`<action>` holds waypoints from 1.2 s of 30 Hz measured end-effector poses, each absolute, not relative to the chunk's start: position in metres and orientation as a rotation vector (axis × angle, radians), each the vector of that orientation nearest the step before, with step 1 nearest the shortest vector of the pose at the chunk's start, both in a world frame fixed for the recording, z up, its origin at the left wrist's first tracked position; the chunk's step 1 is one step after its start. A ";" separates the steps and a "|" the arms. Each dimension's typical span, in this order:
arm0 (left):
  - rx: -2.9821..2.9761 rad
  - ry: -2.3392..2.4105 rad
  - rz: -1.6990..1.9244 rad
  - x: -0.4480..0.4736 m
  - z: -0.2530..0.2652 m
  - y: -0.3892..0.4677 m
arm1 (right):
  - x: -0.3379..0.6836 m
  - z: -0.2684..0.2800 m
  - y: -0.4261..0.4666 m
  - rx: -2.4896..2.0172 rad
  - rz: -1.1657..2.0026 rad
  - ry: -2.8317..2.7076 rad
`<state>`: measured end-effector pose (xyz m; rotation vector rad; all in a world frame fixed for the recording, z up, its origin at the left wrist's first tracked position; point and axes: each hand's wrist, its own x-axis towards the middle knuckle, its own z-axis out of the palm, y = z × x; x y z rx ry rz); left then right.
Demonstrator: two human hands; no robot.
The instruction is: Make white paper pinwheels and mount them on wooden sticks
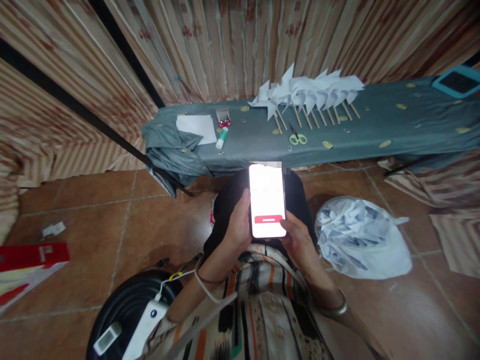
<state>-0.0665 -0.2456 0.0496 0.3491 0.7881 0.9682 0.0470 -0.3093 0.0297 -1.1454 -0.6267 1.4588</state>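
A smartphone (267, 195) with a bright white screen and a red button near its lower edge is held upright over my lap. My left hand (239, 222) is closed around its left side, the thumb along the edge. On the lower right, my right hand (300, 241) grips the phone's corner, with the thumb at the right end of the red button. Beyond the phone, green-handled scissors (298, 138) lie on the cloth-covered bench (258, 145). Behind them rests a row of white paper pinwheels (311, 92) on wooden sticks.
White paper sheets (197, 127), a small red box (223, 118) and a glue stick (222, 138) are on the bench's left part. A blue-framed tablet (458, 81) lies far right. A plastic bag of paper (362, 237) sits on the floor; a black stool (123, 295) holds a power bank (146, 325).
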 end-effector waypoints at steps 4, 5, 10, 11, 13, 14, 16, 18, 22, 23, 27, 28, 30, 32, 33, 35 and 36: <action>0.365 0.812 0.997 -0.066 0.050 -0.246 | 0.046 0.033 -0.308 -1.179 1.455 -0.608; 0.365 0.814 1.000 -0.066 0.050 -0.246 | 0.046 0.034 -0.308 -1.185 1.454 -0.608; 0.373 0.801 0.965 -0.067 0.052 -0.246 | 0.047 0.031 -0.307 -1.197 1.447 -0.611; 0.377 0.798 0.966 -0.067 0.052 -0.246 | 0.047 0.030 -0.307 -1.196 1.442 -0.611; 0.388 0.795 0.978 -0.066 0.051 -0.246 | 0.048 0.028 -0.307 -1.198 1.434 -0.613; 0.393 0.796 0.987 -0.065 0.050 -0.245 | 0.048 0.027 -0.307 -1.201 1.430 -0.616; 0.396 0.801 1.003 -0.064 0.048 -0.245 | 0.048 0.026 -0.307 -1.207 1.426 -0.624; 0.396 0.810 1.017 -0.063 0.046 -0.245 | 0.049 0.024 -0.307 -1.208 1.426 -0.637; 0.415 0.808 1.029 -0.064 0.043 -0.246 | 0.048 0.021 -0.305 -1.188 1.403 -0.682; 0.425 0.807 1.034 -0.064 0.042 -0.246 | 0.048 0.020 -0.305 -1.190 1.396 -0.690; 0.459 0.810 1.047 -0.064 0.041 -0.247 | 0.047 0.020 -0.304 -1.202 1.382 -0.717; 0.458 0.809 1.046 -0.064 0.040 -0.246 | 0.047 0.021 -0.304 -1.206 1.381 -0.722; 0.445 0.807 1.041 -0.064 0.040 -0.246 | 0.047 0.023 -0.304 -1.227 1.374 -0.720; 0.429 0.807 1.047 -0.064 0.039 -0.246 | 0.046 0.025 -0.305 -1.245 1.371 -0.699; 0.427 0.805 1.053 -0.064 0.039 -0.246 | 0.045 0.025 -0.305 -1.248 1.368 -0.684; 0.440 0.803 1.068 -0.064 0.037 -0.246 | 0.042 0.026 -0.305 -1.247 1.347 -0.645; 0.449 0.805 1.071 -0.064 0.036 -0.246 | 0.041 0.027 -0.305 -1.255 1.328 -0.619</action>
